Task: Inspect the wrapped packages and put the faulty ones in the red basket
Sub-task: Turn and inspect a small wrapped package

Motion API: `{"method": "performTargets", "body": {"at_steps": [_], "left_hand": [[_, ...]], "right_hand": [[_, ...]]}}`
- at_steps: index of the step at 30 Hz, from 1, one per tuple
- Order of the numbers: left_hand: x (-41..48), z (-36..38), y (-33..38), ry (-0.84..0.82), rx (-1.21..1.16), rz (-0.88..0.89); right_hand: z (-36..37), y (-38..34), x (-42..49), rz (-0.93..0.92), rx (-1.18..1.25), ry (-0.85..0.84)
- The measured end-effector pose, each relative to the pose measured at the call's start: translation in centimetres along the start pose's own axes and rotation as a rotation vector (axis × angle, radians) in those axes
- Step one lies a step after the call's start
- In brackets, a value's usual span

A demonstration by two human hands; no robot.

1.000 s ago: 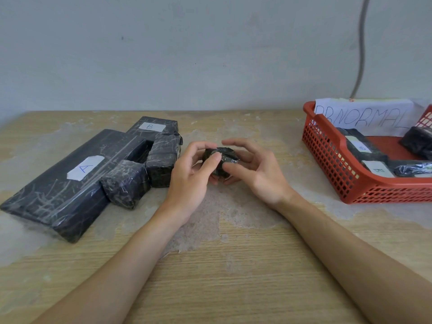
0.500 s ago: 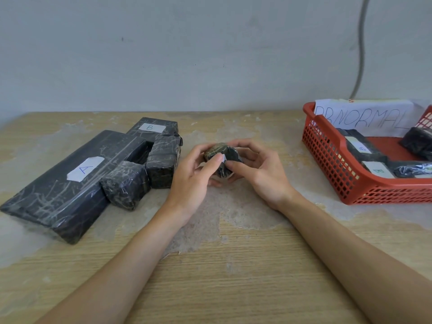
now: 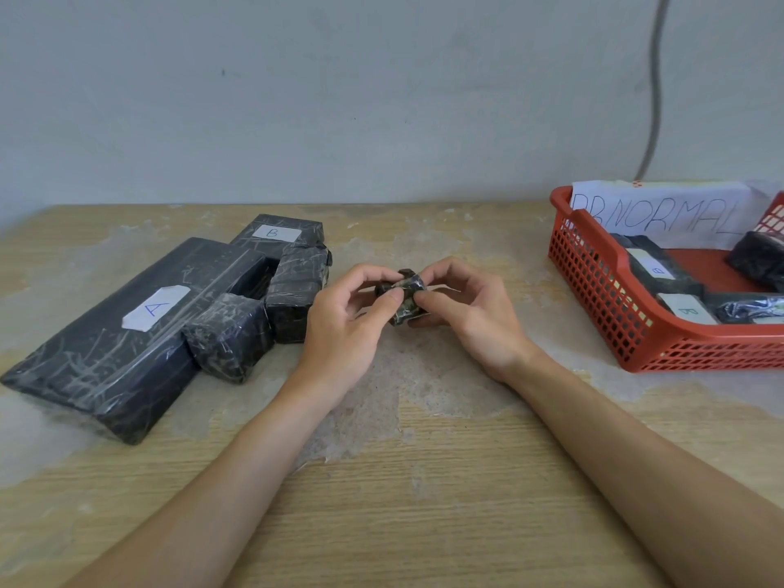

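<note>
Between both hands (image 3: pixel 339 320) (pinched) sits small package (image 3: pixel 403 297).

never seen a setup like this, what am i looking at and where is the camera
No machine here: a camera worn on a person's head looks forward and down, so both arms are that person's own. The left hand and right hand pinch a small wrapped package over a wooden table. On its left lie more packages, including a long package marked A and a package marked B. On its right stands a red basket with several packages and a paper sign inside.
</note>
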State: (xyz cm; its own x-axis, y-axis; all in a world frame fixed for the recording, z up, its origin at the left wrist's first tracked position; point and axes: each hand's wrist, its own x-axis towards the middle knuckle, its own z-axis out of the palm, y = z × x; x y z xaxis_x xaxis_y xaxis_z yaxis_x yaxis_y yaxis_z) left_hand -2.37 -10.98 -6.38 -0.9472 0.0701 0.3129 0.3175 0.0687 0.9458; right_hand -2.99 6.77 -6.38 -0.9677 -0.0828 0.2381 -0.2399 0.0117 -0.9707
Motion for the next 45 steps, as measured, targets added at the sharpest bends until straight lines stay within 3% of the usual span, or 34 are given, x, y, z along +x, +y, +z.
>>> {"method": "performTargets", "body": {"at_steps": [8,20,26,36,40,45], "left_hand": [[0.07,-0.11,-0.10,0.003,-0.069,-0.086],[0.00,-0.14,-0.28,0.004,0.008,-0.011],[0.11,0.11,-0.06,-0.012,-0.093,-0.190],[-0.28,-0.09,-0.48,-0.049,0.097,0.063],[-0.32,0.05,-0.33,-0.100,0.030,-0.007],[-0.16,-0.03,-0.24,0.008,0.033,-0.034]], "right_hand": [[0.17,-0.21,-0.17,-0.020,0.022,0.025],[-0.05,-0.18,-0.15,-0.004,-0.020,-0.018],[0.05,0.18,-0.22,-0.041,0.020,-0.003],[-0.26,-0.49,0.15,0.101,0.103,0.037],[-0.08,-0.01,0.12,-0.003,-0.012,0.056],[0.12,0.14,0.05,-0.055,-0.047,0.029]]}}
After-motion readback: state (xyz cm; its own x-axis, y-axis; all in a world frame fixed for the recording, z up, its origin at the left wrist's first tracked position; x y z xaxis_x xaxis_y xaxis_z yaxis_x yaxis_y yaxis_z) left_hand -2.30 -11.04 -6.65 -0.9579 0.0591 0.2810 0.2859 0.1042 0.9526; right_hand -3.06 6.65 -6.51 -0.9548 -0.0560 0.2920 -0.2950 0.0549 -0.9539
